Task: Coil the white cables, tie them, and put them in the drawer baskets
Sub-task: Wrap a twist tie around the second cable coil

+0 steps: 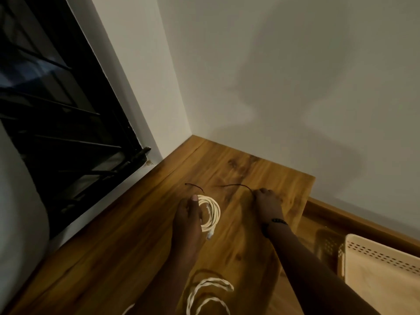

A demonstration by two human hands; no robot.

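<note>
A coiled white cable (pixel 212 212) lies on the wooden top (pixel 136 235), its plug end pointing toward me. My left hand (pixel 188 214) holds the coil at its left side, thumb up along the rim. A thin dark tie (pixel 195 187) sticks out behind the coil. My right hand (pixel 268 203) pinches a second thin dark tie (pixel 236 185) that arcs to the left just above the wood. Another white cable (pixel 209 294) lies loose at the near edge between my forearms.
A cream perforated basket (pixel 381 253) sits low at the right in the open drawer, with a darker basket (pixel 329 246) beside it. White walls meet at the far corner. A black-barred window (pixel 56 110) fills the left side.
</note>
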